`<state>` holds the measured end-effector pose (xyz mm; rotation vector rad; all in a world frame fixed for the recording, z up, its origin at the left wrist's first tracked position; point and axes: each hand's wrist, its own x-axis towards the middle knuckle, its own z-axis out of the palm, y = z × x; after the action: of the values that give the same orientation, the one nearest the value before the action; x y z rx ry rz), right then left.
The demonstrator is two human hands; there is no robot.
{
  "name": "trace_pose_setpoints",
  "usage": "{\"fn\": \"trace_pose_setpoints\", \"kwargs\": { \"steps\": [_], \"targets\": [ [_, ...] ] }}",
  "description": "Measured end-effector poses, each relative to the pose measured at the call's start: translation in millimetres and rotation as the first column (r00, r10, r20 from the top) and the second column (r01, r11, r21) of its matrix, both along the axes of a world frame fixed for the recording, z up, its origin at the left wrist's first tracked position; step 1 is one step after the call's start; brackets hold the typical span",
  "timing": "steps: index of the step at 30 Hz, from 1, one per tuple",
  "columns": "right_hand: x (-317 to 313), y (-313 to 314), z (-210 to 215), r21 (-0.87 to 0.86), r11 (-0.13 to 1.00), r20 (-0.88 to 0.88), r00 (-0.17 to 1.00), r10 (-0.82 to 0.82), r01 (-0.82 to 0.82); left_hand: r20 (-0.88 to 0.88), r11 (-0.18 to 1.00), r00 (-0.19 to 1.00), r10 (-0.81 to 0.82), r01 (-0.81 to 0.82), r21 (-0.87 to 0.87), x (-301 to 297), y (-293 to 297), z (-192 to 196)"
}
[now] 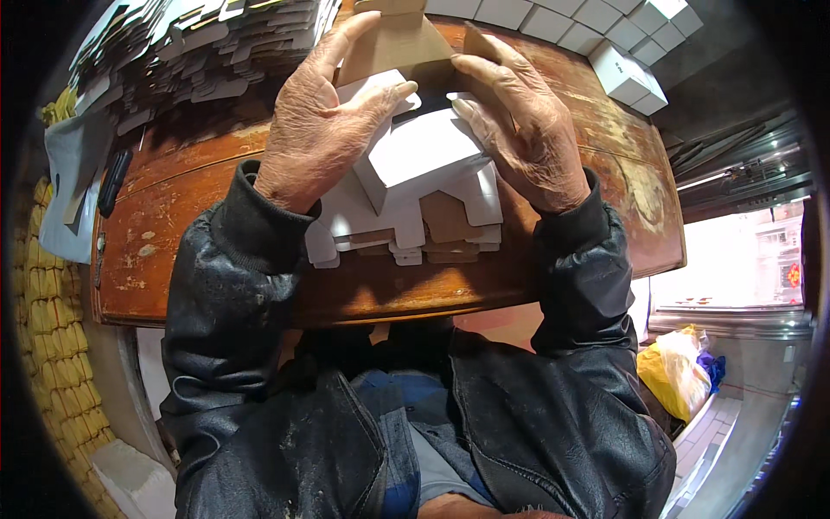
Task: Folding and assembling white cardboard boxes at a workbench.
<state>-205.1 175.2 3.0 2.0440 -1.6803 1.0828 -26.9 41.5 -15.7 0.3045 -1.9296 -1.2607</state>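
- Single view: a wide fisheye camera worn on the person's head, looking steeply down over the chest and lap.
- Facing: forward and downward; the wooden counter crosses the middle of the frame, its far edge toward the top.
- Nearness: close. The left hand and right hand sit high in the centre, and the dark jacket sleeves rise from the lower edge and fill much of the lower half.
- Distortion: straight edges bow toward the rim; a black border rings the circular picture.
- Periphery: stacked flat cardboard blanks at upper left, white boxes at upper right, bright floor at lower right.
- Sharing: only one view is supplied.
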Motion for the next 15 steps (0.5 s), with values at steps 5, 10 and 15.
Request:
{"fn": "trace_pose_setpoints", "kwargs": {
  "steps": [5,10,15],
  "targets": [
    [-9.9,-3.9,0.2,0.021,0.987,-0.126,0.979,0.161,-0.159,-0.042,0.999,0.999,0.013,-0.015,-0.048,-1.3,0.9,-0.6],
    [-9.3,-5.2,-1.6,0.039,0.981,-0.019,0.981,0.192,-0.191,-0.442,0.973,0.897,-0.009,0.11,0.203,-10.3,23.6,19.7],
    [-2.5,-9.8,-8.5,-0.105,0.99,0.27,0.956,0.12,-0.094,-0.113,0.945,0.974,-0.198,0.159,-0.287,0.6,-16.6,0.8]
  ]
}}
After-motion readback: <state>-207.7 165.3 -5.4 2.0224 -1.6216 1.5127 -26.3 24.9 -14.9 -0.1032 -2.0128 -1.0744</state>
